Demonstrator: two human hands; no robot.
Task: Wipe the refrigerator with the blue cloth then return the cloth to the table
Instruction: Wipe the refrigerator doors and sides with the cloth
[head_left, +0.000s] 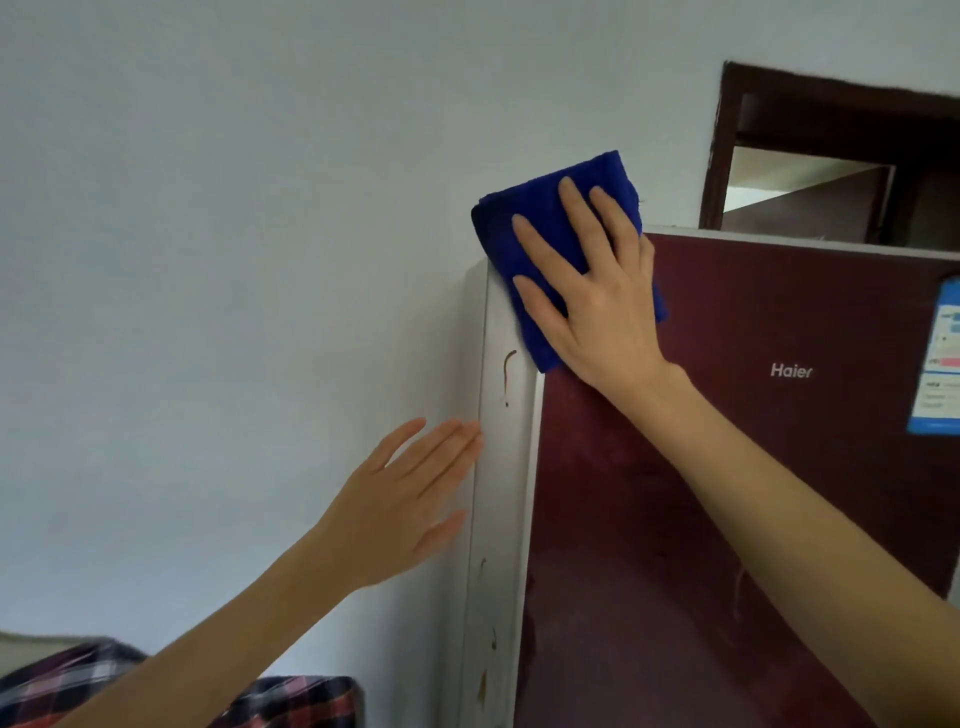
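Watching from beside the person: right hand (597, 306) is flat on the blue cloth (496, 234), pressing it against the top left corner of the refrigerator (727, 493). Right fingers (576, 218) are straight and spread apart, palm down on the fabric, not curled round it. The cloth is folded into a thick pad. Its lower part lies on the dark red door, and its upper part sticks up past the top edge of the cabinet, in front of the wall (208, 208). Left hand (405, 499) is lower down and holds nothing. Its fingers (447, 441) are straight and close together, with the tips touching the white side panel (498, 467); thumb sits apart below them. Both forearms are bare and reach up from the bottom of the view. The side panel carries a brown streak (508, 376) just under the cloth, plus a few smaller brown marks further down. The door front has smudges and a pale run mark low on the right. Haier logo (790, 370) sits right of the right wrist. A blue and white label (940, 358) is stuck near the door's right edge, text too blurred to read. A dark wooden door frame (831, 119) stands behind the refrigerator, top right. Plaid fabric (78, 680) shows at bottom left.
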